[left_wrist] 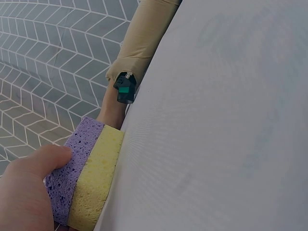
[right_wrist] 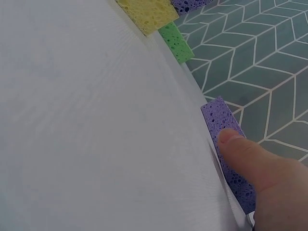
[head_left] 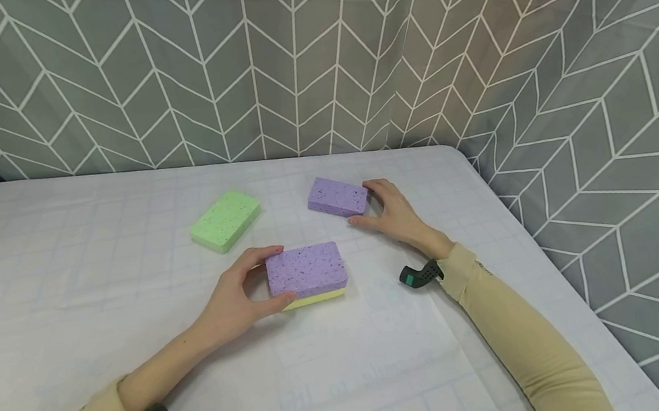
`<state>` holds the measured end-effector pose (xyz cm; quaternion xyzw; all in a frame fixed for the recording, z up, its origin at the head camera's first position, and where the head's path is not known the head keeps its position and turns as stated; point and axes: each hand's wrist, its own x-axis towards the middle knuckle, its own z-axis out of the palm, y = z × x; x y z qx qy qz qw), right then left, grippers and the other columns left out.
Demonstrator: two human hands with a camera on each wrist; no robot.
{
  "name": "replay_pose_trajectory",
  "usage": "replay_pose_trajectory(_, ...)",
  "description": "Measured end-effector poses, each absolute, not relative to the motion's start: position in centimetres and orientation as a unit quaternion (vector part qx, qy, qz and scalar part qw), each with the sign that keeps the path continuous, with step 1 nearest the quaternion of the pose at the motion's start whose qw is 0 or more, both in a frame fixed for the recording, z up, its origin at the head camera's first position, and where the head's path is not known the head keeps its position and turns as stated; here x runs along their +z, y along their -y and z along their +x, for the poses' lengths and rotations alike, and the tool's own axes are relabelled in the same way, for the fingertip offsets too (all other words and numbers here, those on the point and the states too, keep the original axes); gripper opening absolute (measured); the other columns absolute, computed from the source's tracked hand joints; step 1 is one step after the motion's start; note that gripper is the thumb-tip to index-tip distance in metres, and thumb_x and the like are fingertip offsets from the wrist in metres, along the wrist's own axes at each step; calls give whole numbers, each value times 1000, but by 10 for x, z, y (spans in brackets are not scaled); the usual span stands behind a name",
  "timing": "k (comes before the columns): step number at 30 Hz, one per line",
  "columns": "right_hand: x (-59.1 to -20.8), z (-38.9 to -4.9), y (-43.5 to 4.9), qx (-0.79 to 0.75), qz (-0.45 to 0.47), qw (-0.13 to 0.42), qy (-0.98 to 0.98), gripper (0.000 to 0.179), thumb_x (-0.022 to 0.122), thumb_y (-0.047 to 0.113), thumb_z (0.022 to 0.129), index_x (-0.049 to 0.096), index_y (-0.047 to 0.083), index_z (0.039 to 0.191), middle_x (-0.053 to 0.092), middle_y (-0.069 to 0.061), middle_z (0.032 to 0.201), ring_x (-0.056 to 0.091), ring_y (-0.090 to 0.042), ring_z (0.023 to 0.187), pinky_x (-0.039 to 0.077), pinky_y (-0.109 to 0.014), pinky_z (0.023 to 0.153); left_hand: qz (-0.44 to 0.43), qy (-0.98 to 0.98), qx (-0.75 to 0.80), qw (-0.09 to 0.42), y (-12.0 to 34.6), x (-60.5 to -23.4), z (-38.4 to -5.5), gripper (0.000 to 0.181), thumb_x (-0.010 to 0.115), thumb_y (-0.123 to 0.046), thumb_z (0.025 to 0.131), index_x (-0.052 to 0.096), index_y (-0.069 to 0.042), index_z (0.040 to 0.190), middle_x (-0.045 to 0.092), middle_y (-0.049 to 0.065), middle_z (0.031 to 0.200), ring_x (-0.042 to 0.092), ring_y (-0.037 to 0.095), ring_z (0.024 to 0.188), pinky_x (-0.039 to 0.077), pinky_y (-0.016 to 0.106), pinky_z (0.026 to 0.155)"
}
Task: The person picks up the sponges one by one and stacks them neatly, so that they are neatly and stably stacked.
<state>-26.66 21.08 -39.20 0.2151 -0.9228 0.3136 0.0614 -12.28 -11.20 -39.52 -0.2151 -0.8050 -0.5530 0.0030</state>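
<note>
In the head view, a purple sponge lies on top of a yellow sponge, edges roughly lined up. My left hand holds the stack from its left end, thumb on the near side and fingers on the far side. The left wrist view shows the thumb against the purple layer, with the yellow sponge flush against it. Farther back, a second purple sponge lies flat on the table. My right hand grips its right end between thumb and fingers; the right wrist view shows the thumb on its side.
A green sponge lies by itself at the back, left of the second purple sponge. All of them are on a white-covered table. A grey curtain with white zigzag lines hangs behind the table and along its right side.
</note>
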Motion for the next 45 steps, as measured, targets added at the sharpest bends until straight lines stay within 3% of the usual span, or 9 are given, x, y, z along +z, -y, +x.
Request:
replay_pose_trajectory(6, -392, -266, -211, 311, 212, 60, 925, 85, 84, 37, 80, 45, -4, 143, 48, -17, 142, 42, -32, 135, 37, -46, 117, -217, 801, -558, 2, 112, -395, -123, 72, 86, -15, 79, 51, -8, 141, 55, 3, 137, 52, 21, 129, 40, 12, 110)
replay_pose_trajectory(21, -393, -268, -212, 301, 217, 65, 926, 81, 82, 38, 82, 47, -3, 142, 50, -17, 141, 43, -32, 135, 36, -47, 117, -208, 807, -553, -1, 112, -395, -122, 72, 86, -18, 79, 52, -10, 142, 55, 1, 137, 53, 20, 129, 43, 27, 113)
replay_pose_trajectory(28, -393, -267, -212, 304, 216, 65, 926, 77, 81, 37, 83, 49, -1, 140, 51, -16, 140, 43, -31, 134, 36, -46, 117, -211, 806, -554, 2, 112, -395, -122, 72, 86, -17, 79, 52, -9, 141, 56, 2, 137, 53, 20, 129, 43, 23, 112)
replay_pose_trajectory(35, -393, -267, -212, 309, 216, 65, 924, 76, 82, 36, 83, 49, -1, 141, 51, -16, 140, 44, -31, 135, 36, -47, 117, -211, 807, -552, 3, 112, -396, -122, 72, 86, -17, 79, 52, -9, 141, 56, 2, 136, 53, 20, 129, 43, 27, 113)
replay_pose_trajectory(45, -394, -267, -214, 315, 220, 71, 921, 73, 82, 36, 83, 51, 1, 139, 53, -14, 139, 45, -31, 133, 37, -47, 115, -212, 806, -553, 1, 112, -396, -123, 72, 86, -17, 79, 51, -9, 141, 56, 2, 137, 53, 20, 128, 43, 21, 112)
